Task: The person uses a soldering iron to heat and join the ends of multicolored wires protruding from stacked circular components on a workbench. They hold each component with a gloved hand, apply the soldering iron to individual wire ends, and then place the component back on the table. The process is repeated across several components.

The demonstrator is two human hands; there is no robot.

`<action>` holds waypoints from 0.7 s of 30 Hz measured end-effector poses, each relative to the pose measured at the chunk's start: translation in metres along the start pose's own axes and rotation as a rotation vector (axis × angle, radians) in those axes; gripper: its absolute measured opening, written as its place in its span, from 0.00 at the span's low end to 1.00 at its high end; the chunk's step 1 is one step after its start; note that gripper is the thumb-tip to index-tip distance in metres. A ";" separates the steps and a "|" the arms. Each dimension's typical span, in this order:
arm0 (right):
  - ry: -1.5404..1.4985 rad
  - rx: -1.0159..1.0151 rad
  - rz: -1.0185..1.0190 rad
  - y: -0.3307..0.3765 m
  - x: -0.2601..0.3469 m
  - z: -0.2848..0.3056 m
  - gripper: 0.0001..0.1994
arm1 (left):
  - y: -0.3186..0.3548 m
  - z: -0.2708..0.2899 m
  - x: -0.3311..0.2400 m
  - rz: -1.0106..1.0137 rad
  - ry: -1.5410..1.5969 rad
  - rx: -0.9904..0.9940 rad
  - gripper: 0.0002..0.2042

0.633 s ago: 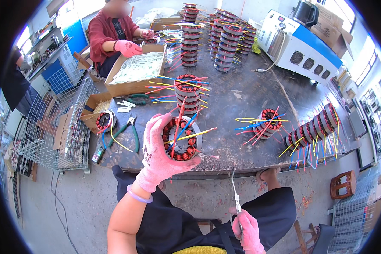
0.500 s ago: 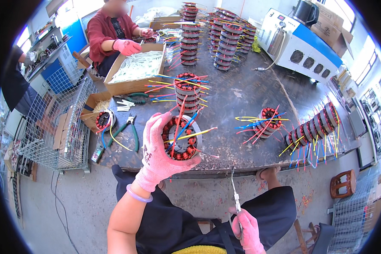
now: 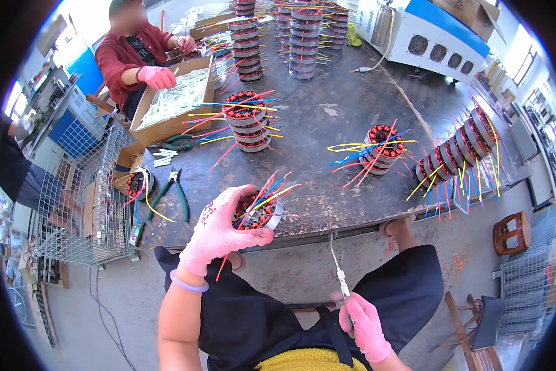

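Note:
Near the table's front edge, my left hand, in a pink glove, is closed around a motor stator. Copper windings line this metal ring, and red, blue and yellow wires stick up out of it. One red wire hangs below the palm. Lower right, over my lap, my right hand, also gloved in pink, grips a slim metal hand tool. Its long thin shaft points up toward the table edge, apart from the stator. The tool's handle is mostly hidden by the fingers.
Stacked stators stand beyond my left hand, and a shorter stack to the right. A leaning row lies far right. Green-handled pliers are at left. A co-worker reaches over a carton of white sleeves.
The view has shifted, so the table items sit further left and higher. My left hand has lowered and tilted the stator, its opening less visible. The right hand still holds the tool.

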State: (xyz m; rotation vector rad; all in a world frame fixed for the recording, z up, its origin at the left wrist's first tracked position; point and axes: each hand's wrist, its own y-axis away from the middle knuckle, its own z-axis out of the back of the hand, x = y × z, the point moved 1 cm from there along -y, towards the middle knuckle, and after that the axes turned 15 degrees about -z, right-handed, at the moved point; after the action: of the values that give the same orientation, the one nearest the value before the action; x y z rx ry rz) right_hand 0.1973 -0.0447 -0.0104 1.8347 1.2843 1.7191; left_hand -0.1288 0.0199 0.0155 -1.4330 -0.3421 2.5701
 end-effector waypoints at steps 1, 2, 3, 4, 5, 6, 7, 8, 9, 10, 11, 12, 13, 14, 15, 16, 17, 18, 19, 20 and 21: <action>0.005 -0.004 -0.009 0.000 0.002 0.000 0.19 | -0.001 -0.001 -0.001 0.018 0.007 0.013 0.40; 0.012 -0.014 -0.019 0.000 0.002 0.002 0.20 | -0.001 -0.001 0.000 0.007 0.011 0.015 0.40; 0.005 0.001 -0.004 -0.001 0.002 0.003 0.20 | -0.003 -0.002 0.001 -0.004 0.014 0.016 0.40; -0.006 0.006 -0.005 -0.002 0.002 0.004 0.20 | -0.004 -0.002 0.002 -0.014 0.018 0.017 0.40; -0.015 0.009 -0.003 -0.003 0.002 0.005 0.20 | -0.005 -0.003 0.002 -0.006 0.013 0.022 0.40; -0.025 0.013 -0.001 -0.004 0.002 0.006 0.20 | -0.005 -0.003 0.002 0.003 0.008 0.027 0.40; -0.035 0.010 -0.004 -0.004 0.002 0.006 0.20 | -0.006 -0.004 0.002 0.012 0.003 0.031 0.40; -0.042 0.008 -0.006 -0.004 0.003 0.006 0.20 | -0.006 -0.004 0.002 0.014 0.000 0.033 0.40; -0.049 0.006 -0.009 -0.004 0.004 0.006 0.20 | -0.006 -0.005 0.002 0.015 -0.004 0.035 0.40; -0.050 0.010 -0.003 -0.004 0.003 0.006 0.20 | -0.006 -0.005 0.002 0.016 -0.008 0.038 0.41; -0.049 0.016 0.002 -0.004 0.004 0.006 0.20 | -0.006 -0.006 0.002 0.019 -0.020 0.040 0.41; -0.048 0.021 0.008 -0.004 0.004 0.007 0.20 | -0.006 -0.006 0.002 0.022 -0.032 0.043 0.41; -0.040 0.020 0.005 -0.004 0.004 0.007 0.20 | -0.005 -0.005 0.002 0.024 -0.044 0.046 0.41; -0.034 0.018 0.002 -0.005 0.004 0.007 0.21 | -0.005 -0.006 0.002 0.021 -0.057 0.052 0.42; -0.028 0.016 -0.001 -0.005 0.003 0.007 0.21 | -0.005 -0.006 0.002 0.018 -0.071 0.059 0.42; -0.015 0.000 0.011 -0.005 0.004 0.005 0.21 | -0.005 -0.005 0.002 0.016 -0.085 0.065 0.42; -0.006 -0.017 0.023 -0.005 0.005 0.003 0.21 | -0.006 -0.006 0.001 0.022 -0.091 0.073 0.42; 0.004 -0.034 0.036 -0.005 0.005 0.002 0.22 | -0.007 -0.006 0.000 0.029 -0.098 0.080 0.42; 0.003 -0.035 0.030 -0.004 0.005 0.001 0.22 | -0.007 -0.007 -0.001 0.036 -0.104 0.088 0.42; 0.004 -0.034 0.024 -0.004 0.004 0.002 0.22 | -0.007 -0.006 0.000 0.035 -0.100 0.087 0.42; 0.005 -0.033 0.018 -0.004 0.003 0.002 0.21 | -0.006 -0.007 0.001 0.035 -0.095 0.087 0.42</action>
State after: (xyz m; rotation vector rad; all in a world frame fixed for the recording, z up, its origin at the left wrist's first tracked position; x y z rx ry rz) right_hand 0.1972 -0.0397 -0.0119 1.8308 1.2376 1.7444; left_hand -0.1235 0.0265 0.0131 -1.3013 -0.2173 2.6517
